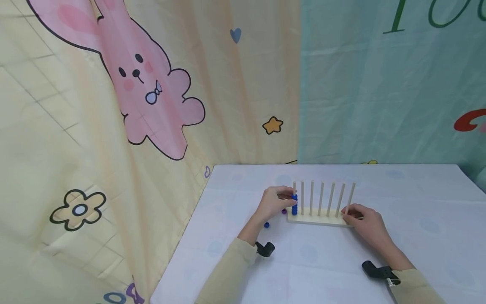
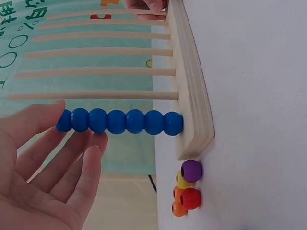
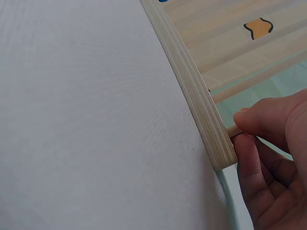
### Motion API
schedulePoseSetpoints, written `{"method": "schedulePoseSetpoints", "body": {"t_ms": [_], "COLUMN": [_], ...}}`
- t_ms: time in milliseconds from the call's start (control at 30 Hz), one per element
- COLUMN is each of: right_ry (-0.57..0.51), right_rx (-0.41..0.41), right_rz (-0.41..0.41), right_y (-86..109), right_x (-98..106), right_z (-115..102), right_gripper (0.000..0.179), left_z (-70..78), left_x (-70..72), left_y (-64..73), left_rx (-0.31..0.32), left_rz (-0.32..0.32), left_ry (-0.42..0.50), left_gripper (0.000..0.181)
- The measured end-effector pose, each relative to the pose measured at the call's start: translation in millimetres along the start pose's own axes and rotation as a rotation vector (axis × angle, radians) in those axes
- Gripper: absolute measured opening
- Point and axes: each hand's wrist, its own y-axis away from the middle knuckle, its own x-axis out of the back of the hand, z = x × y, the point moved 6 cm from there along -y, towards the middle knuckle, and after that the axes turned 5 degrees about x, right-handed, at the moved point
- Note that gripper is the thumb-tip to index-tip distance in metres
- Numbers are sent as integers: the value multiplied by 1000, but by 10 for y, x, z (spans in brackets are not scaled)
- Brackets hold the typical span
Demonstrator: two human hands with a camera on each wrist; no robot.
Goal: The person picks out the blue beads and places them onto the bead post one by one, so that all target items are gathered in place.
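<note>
A pale wooden peg board [image 1: 319, 220] lies on the table with several upright pegs. Blue beads [image 2: 116, 121] are stacked on its leftmost peg, reaching down to the base. My left hand [image 1: 270, 204] pinches the top blue bead [image 2: 63, 120] between thumb and fingers, with the peg's tip showing above in the head view. At the other end, my right hand [image 1: 366, 222] pinches the rightmost peg [image 3: 234, 131] low down, thumb and index finger close to the base. Its curled fingers lie beside the board's end.
Beyond the board's left end lie loose beads: purple [image 2: 192, 171], yellow [image 2: 184, 179], red [image 2: 190, 198] and orange [image 2: 179, 208]. One loose blue bead [image 1: 266, 225] sits near my left wrist. A white cloth covers the table [image 1: 303, 270]; printed curtains [image 1: 247, 84] hang behind it.
</note>
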Motion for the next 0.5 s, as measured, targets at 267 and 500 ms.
{"method": "schedulePoseSetpoints", "body": {"t_ms": [267,500], "right_ry": [-5,-12], "right_rx": [14,16], "right_rz": [2,-3], "right_y": [-17,-3], "right_x": [18,16], "right_z": [4,2], "right_gripper": [9,10], "left_z": [65,12], "left_x": [145,242], "left_y": [110,236], "left_rx": [-26,-11], "left_rz": [-9,9], "left_ry": [-11,-54], "left_gripper": [29,27]}}
